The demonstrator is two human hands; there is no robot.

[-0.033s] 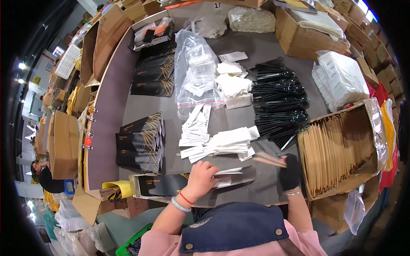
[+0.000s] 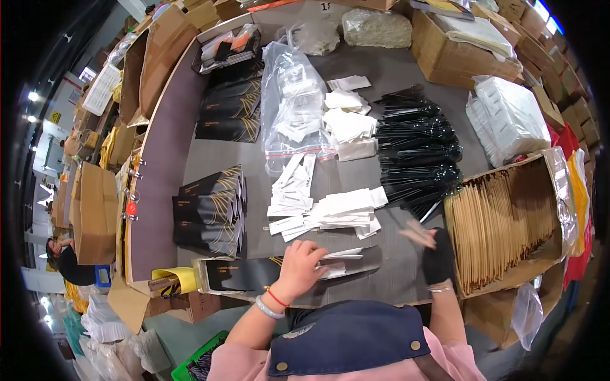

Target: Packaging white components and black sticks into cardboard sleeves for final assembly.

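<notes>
Much of the near edge is hidden: a dark blue cap brim (image 2: 346,336) covers the front of the surface (image 2: 356,178), and both forearms vanish beneath it. The right hand (image 2: 437,254), in a black glove, is blurred — it pinches a few pale wooden sticks (image 2: 416,232), though how many cannot be made out. These sticks point up and to the left, away from the person, their long axis slanting across the surface, just beside the cardboard box of wooden sticks (image 2: 502,222).

The left hand (image 2: 298,267) lies palm down, fingers curled over white paper sleeves (image 2: 340,260) that rest on a long black sleeve (image 2: 254,273). That black sleeve lies near the front edge, its long axis running left to right, tilted slightly upward at the right. The left wrist wears a red cord and a pale bangle — the arm bends in from below. Beyond lies a fan of white paper packets (image 2: 330,213) and a heap of black cutlery (image 2: 419,152).
</notes>
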